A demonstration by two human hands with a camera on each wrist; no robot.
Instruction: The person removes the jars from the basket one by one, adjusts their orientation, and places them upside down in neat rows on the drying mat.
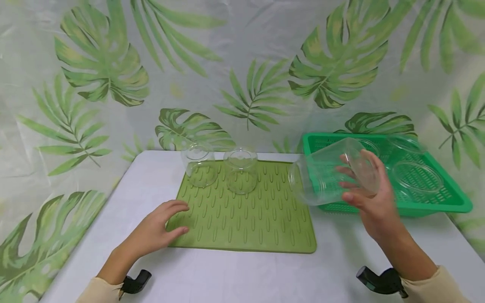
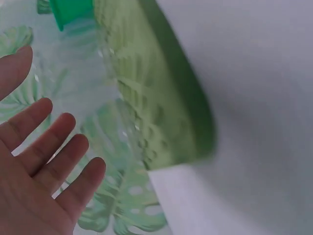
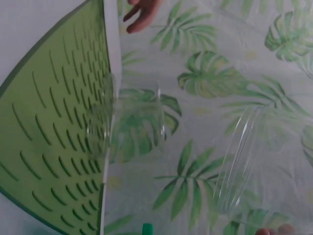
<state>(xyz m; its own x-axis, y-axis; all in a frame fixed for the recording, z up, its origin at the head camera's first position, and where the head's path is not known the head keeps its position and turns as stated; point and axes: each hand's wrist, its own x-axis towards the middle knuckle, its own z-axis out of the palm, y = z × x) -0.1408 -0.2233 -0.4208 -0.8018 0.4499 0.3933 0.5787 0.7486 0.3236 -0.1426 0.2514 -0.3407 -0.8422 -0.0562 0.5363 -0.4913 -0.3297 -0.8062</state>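
Observation:
My right hand (image 1: 379, 206) grips a clear plastic jar (image 1: 322, 174) by one end, thumb on the near side and fingers behind. The jar is tilted on its side in the air, its ridged rim pointing left, between the green mat (image 1: 246, 227) and the basket. My left hand (image 1: 155, 227) hovers at the mat's left edge, fingers spread and holding nothing; the left wrist view shows its bare palm (image 2: 29, 196). Two more clear jars, one at left (image 1: 201, 168) and one beside it (image 1: 241, 174), stand at the mat's far edge.
A green slotted basket (image 1: 435, 208) stands at the right, holding several clear round pieces (image 1: 417, 176); whether they are jars or lids I cannot tell. A white-covered table (image 1: 235, 277) lies beneath. Behind it hangs a leaf-patterned sheet (image 1: 261, 42).

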